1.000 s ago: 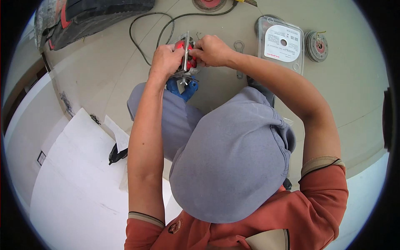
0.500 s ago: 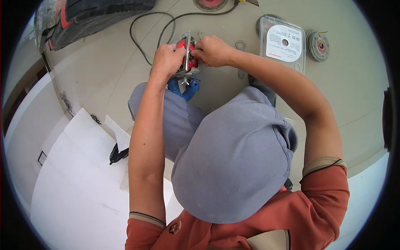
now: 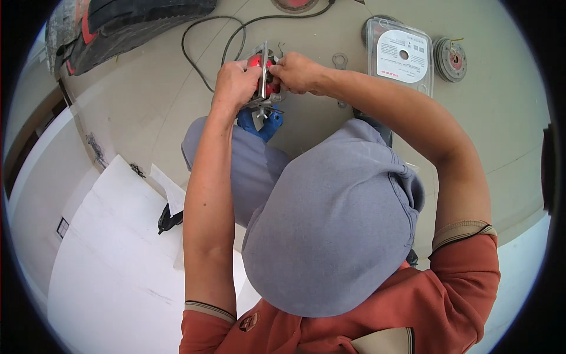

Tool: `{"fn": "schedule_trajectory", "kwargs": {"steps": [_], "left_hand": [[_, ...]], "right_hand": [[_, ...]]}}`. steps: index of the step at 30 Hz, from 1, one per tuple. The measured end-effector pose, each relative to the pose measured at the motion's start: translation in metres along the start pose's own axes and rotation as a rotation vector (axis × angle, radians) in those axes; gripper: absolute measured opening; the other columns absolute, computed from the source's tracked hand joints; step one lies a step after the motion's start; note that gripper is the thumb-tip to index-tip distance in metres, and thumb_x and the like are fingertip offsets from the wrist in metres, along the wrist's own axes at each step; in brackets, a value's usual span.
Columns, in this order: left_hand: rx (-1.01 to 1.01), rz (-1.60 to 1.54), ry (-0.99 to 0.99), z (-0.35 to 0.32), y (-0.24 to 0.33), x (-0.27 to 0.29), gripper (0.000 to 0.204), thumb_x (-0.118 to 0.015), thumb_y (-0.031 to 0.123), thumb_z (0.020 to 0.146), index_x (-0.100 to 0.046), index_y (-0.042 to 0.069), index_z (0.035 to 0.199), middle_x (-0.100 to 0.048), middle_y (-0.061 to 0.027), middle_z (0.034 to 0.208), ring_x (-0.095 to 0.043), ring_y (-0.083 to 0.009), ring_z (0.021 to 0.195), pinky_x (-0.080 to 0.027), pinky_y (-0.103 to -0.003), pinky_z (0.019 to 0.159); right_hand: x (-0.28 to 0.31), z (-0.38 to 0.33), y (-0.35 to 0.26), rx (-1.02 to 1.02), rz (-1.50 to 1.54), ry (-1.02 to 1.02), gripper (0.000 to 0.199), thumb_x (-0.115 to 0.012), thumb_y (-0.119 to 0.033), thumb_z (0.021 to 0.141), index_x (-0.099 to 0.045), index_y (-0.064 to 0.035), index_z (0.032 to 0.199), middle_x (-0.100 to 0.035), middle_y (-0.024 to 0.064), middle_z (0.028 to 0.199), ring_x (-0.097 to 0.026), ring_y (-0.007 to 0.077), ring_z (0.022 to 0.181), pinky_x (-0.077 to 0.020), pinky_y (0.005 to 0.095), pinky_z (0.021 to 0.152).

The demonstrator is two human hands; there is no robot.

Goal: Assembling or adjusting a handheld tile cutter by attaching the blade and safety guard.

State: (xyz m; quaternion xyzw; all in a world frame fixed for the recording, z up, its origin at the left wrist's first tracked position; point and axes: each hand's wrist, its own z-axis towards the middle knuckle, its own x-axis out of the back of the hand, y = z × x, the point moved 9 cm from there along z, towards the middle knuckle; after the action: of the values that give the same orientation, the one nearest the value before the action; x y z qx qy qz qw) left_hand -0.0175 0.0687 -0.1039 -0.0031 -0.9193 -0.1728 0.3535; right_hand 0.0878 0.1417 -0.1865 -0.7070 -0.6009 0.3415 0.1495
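Note:
A corded power cutter point(image 3: 272, 89) with a red body and a metal base plate point(image 3: 263, 68) stands on edge beyond my left knee. My left hand point(image 3: 234, 84) is closed on its left side, thumb and fingers at the plate. From the other side my right hand point(image 3: 299, 72) has its fingers pinched together against the cutter; what lies between them is hidden. A wing nut point(image 3: 263, 114) shows at the cutter's near end, above a blue forked piece point(image 3: 270, 126) whose kind I cannot tell. Under my right forearm lies a flat spanner point(image 3: 339, 59), partly covered.
Grinding discs point(image 3: 450, 60) are stacked at the right, beside a clear plastic case point(image 3: 429, 82) with a white round disc label. A black cord point(image 3: 268, 20) loops over the tiled floor. A large black object point(image 3: 150, 20) stands far left; a white slab point(image 3: 112, 248) lies near left.
My right hand's fingers have shifted slightly on the cutter, and the forearm has come down a little over the spanner. My left hand keeps its hold.

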Motion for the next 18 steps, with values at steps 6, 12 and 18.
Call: {"fn": "schedule_trajectory", "kwargs": {"steps": [6,12,18], "left_hand": [[0.016,-0.003,-0.008,0.002,-0.003,-0.001,0.037,-0.062,0.028,0.082,-0.072,-0.007,0.087,-0.07,-0.0219,0.074,-0.069,-0.0284,0.07,-0.053,-0.039,0.072],[0.017,0.017,-0.009,0.001,0.0,0.0,0.037,-0.061,0.029,0.082,-0.072,-0.007,0.086,-0.07,-0.0221,0.075,-0.069,-0.0293,0.07,-0.053,-0.04,0.071],[0.003,0.02,0.009,0.003,-0.002,0.0,0.037,-0.06,0.029,0.082,-0.072,-0.006,0.088,-0.07,-0.0221,0.075,-0.069,-0.0297,0.07,-0.053,-0.041,0.072]], "right_hand": [[0.007,-0.004,-0.016,0.067,-0.052,-0.017,0.036,-0.054,-0.026,0.103,-0.07,0.002,0.088,-0.063,0.0062,0.065,-0.056,0.0143,0.05,-0.0441,0.0299,0.044],[0.013,-0.011,-0.031,0.195,-0.249,-0.015,0.031,-0.059,-0.021,0.1,-0.07,0.0053,0.088,-0.069,0.0095,0.072,-0.069,0.0169,0.061,-0.0581,0.0315,0.055],[0.01,-0.007,-0.022,0.082,-0.058,-0.106,0.03,-0.06,-0.019,0.099,-0.07,0.0061,0.086,-0.071,0.0113,0.075,-0.07,0.0169,0.062,-0.0592,0.0309,0.056]]}}
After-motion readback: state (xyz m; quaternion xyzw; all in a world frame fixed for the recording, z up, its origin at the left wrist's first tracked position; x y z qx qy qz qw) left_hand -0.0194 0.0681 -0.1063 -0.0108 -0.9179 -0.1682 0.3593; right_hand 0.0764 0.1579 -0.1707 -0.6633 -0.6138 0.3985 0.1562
